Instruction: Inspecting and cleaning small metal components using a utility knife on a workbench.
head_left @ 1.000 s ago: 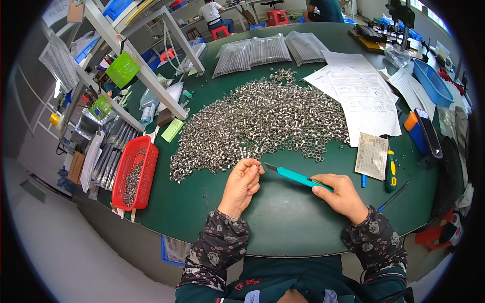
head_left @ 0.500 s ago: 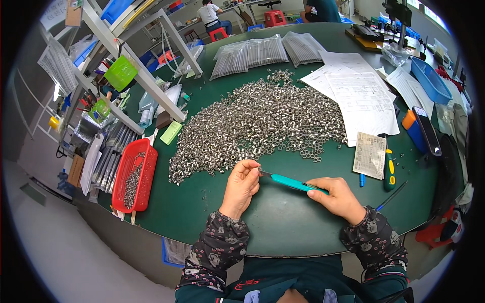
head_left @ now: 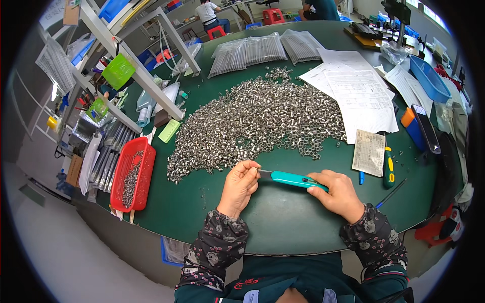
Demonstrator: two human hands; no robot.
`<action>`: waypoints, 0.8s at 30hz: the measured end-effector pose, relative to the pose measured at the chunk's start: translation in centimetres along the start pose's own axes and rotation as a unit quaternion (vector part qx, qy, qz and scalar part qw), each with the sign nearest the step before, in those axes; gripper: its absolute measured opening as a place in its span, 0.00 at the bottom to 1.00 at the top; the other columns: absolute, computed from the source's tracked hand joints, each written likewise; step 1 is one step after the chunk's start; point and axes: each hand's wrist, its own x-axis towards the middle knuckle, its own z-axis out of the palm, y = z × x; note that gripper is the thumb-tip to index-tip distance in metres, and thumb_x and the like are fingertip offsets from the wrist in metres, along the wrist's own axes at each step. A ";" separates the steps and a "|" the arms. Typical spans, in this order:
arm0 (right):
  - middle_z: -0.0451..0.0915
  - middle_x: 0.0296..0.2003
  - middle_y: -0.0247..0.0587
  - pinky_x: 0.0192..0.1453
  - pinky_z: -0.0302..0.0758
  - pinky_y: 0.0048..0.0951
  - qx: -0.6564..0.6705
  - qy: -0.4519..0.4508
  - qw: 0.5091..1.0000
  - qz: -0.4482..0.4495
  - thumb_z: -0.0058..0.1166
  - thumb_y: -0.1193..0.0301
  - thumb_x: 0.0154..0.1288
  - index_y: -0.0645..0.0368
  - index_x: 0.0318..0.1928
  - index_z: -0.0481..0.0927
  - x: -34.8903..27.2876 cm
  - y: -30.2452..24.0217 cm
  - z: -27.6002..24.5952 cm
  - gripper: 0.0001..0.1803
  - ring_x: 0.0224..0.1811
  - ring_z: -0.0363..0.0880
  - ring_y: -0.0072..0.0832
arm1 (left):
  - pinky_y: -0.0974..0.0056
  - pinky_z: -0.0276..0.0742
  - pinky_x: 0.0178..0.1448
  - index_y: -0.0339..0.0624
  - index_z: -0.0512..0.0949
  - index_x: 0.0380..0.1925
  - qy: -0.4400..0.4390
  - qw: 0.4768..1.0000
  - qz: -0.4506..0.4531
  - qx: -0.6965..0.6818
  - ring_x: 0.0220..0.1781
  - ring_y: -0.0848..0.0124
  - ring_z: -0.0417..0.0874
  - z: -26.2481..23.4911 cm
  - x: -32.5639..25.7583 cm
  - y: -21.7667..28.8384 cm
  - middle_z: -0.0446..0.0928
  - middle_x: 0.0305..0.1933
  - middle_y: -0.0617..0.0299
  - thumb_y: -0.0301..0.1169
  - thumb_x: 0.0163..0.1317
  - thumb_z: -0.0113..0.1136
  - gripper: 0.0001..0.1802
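Note:
My right hand (head_left: 338,193) is closed around the handle of a teal utility knife (head_left: 294,179). Its blade reaches left to the fingertips of my left hand (head_left: 239,187). Thumb and forefinger of that left hand are pinched together on a small piece at the blade's tip, probably a metal ring, mostly hidden by the fingers. Just beyond both hands spreads a large heap of small silvery metal rings (head_left: 257,118) on the green table (head_left: 283,227). To the left stands a red plastic basket (head_left: 149,171) with more such small metal parts in it.
Bagged metal tubes (head_left: 262,49) lie behind the heap. On the right are printed sheets (head_left: 361,101), a small card (head_left: 368,153), a green-and-yellow screwdriver handle (head_left: 388,169), a blue pen, a phone (head_left: 426,129) and a blue basket (head_left: 429,78). A shelf frame rises at left; people sit in the background.
The knife has rolled slightly in my right hand, so its broad side with the slider shows more. My left hand keeps its pinch at the blade tip.

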 end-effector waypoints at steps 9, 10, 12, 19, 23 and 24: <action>0.70 0.22 0.39 0.26 0.68 0.36 -0.069 0.034 0.996 -0.047 0.53 0.65 0.51 0.54 0.38 0.76 0.1 -0.6 -0.3 0.12 0.25 0.72 0.38 | 0.81 0.49 0.16 0.36 0.71 0.36 -0.004 0.999 -0.025 0.023 0.14 0.86 0.55 -0.2 0.0 0.5 0.70 0.25 0.64 0.25 0.60 0.48 0.06; 0.70 0.22 0.39 0.26 0.68 0.36 -0.070 0.034 0.996 -0.046 0.53 0.65 0.51 0.54 0.38 0.76 0.1 -0.5 -0.3 0.12 0.25 0.72 0.38 | 0.81 0.49 0.16 0.36 0.71 0.36 -0.004 0.999 -0.025 0.022 0.14 0.86 0.55 -0.2 0.0 0.5 0.70 0.25 0.64 0.25 0.60 0.48 0.06; 0.69 0.22 0.39 0.26 0.67 0.35 -0.090 0.048 0.993 -0.059 0.54 0.65 0.51 0.55 0.38 0.76 0.1 -0.4 -0.3 0.13 0.25 0.71 0.37 | 0.81 0.49 0.16 0.36 0.71 0.36 -0.010 0.999 -0.034 0.022 0.14 0.86 0.56 -0.2 0.1 0.5 0.70 0.25 0.64 0.25 0.60 0.47 0.06; 0.68 0.21 0.39 0.27 0.67 0.34 -0.126 0.084 0.982 -0.109 0.57 0.69 0.46 0.57 0.38 0.75 0.4 -0.3 -0.4 0.15 0.25 0.70 0.36 | 0.81 0.50 0.16 0.35 0.70 0.36 -0.011 0.999 -0.047 0.021 0.14 0.86 0.56 -0.3 0.0 0.8 0.70 0.25 0.64 0.25 0.61 0.47 0.06; 0.67 0.22 0.39 0.26 0.66 0.33 -0.118 0.114 0.976 -0.141 0.58 0.70 0.44 0.58 0.38 0.74 0.6 0.1 -0.5 0.16 0.24 0.69 0.35 | 0.81 0.51 0.15 0.36 0.71 0.36 -0.007 0.998 -0.060 -0.002 0.14 0.86 0.56 -0.3 0.0 0.4 0.70 0.26 0.64 0.26 0.61 0.48 0.06; 0.67 0.22 0.39 0.26 0.66 0.33 -0.094 0.126 0.979 -0.133 0.59 0.71 0.44 0.58 0.38 0.74 0.6 0.1 -0.6 0.17 0.25 0.69 0.35 | 0.82 0.51 0.15 0.36 0.71 0.36 -0.013 0.998 -0.060 -0.014 0.14 0.86 0.56 -0.3 0.1 0.4 0.70 0.27 0.64 0.26 0.61 0.48 0.06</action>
